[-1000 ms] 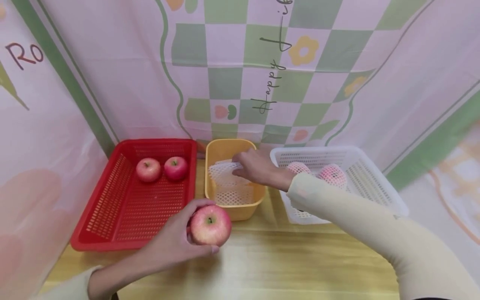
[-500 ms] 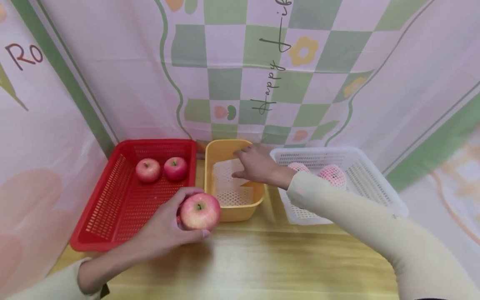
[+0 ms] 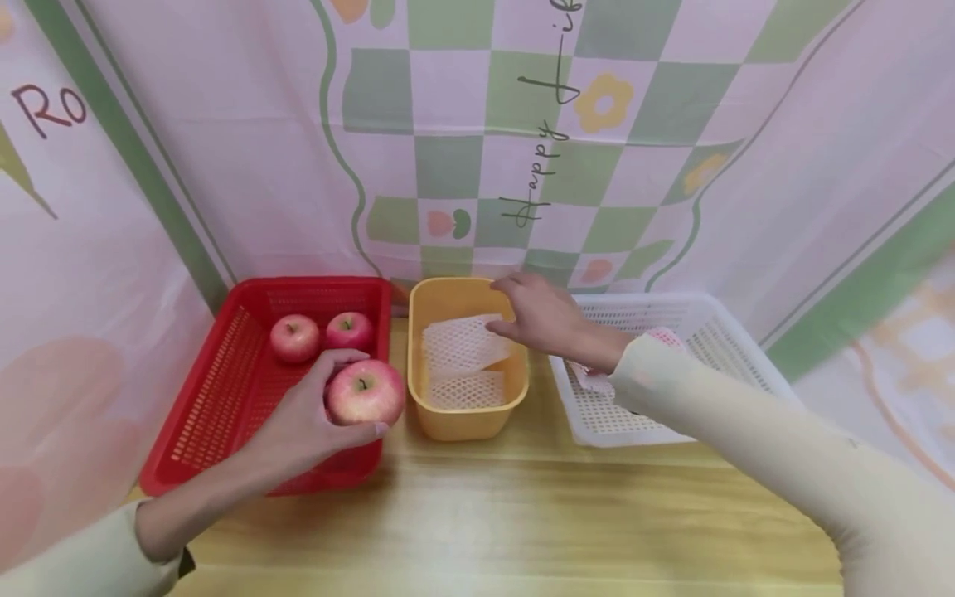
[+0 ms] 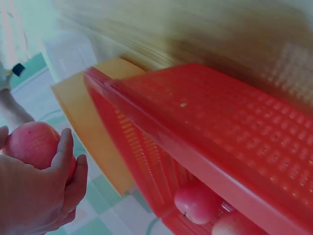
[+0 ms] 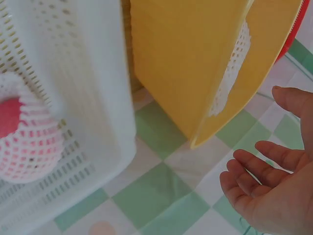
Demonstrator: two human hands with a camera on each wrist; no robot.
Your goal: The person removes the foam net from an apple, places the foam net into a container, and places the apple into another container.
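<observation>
My left hand (image 3: 302,427) grips a red-and-yellow apple (image 3: 367,392) above the right front side of the red basket (image 3: 249,398). In the left wrist view, thumb and fingers curl around that apple (image 4: 33,144). My right hand (image 3: 548,315) holds nothing, its fingers loosely spread over the right rim of the yellow bin (image 3: 466,424). The right wrist view shows this hand (image 5: 276,181) apart from the bin. Inside the bin lie white foam nets (image 3: 458,344). Two bare apples, one paler (image 3: 294,338) and one redder (image 3: 349,330), sit in the red basket.
Right of the bin stands a white basket (image 3: 690,311), partly covered by my right arm. A foam-netted apple (image 5: 32,152) lies in it. The wooden table (image 3: 477,514) stretches along the front, with a patterned curtain (image 3: 448,166) behind the containers.
My left hand has carried the apple leftward, from before the yellow bin to over the red basket's edge. My right hand has let go of the foam net and drawn back to the right.
</observation>
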